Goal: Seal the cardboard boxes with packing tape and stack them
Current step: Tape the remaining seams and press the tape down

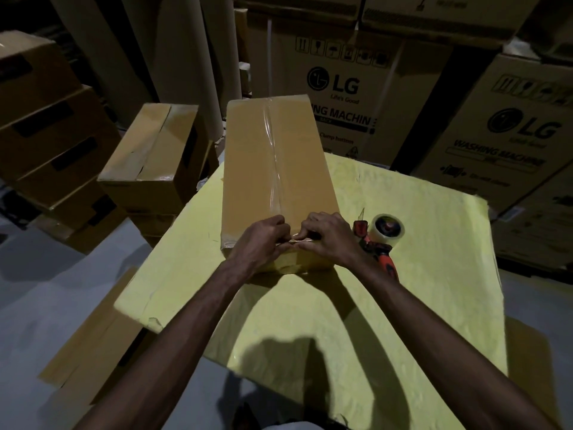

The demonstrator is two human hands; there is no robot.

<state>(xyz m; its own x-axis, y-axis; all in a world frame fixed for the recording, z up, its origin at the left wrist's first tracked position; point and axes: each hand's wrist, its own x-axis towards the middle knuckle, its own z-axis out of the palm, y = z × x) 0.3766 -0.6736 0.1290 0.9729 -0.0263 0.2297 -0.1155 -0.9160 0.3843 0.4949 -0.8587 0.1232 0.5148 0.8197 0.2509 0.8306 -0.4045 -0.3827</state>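
Note:
A long brown cardboard box (pixel 248 169) lies on the yellow-covered table (pixel 403 290), with a strip of clear tape running down its centre seam. At the box's near edge my left hand (pixel 260 240) and my right hand (pixel 325 237) meet, fingers curled, pinching the end of the tape where it folds over the edge. A tape dispenser (pixel 379 240) with a red and black handle and a clear roll lies on the table just right of my right hand.
A taped box (pixel 148 150) tops a short stack left of the table. More brown boxes (pixel 46 135) are piled at far left. Large printed washing-machine cartons (pixel 356 88) stand behind and to the right. A flat cardboard sheet (pixel 93 336) lies on the floor.

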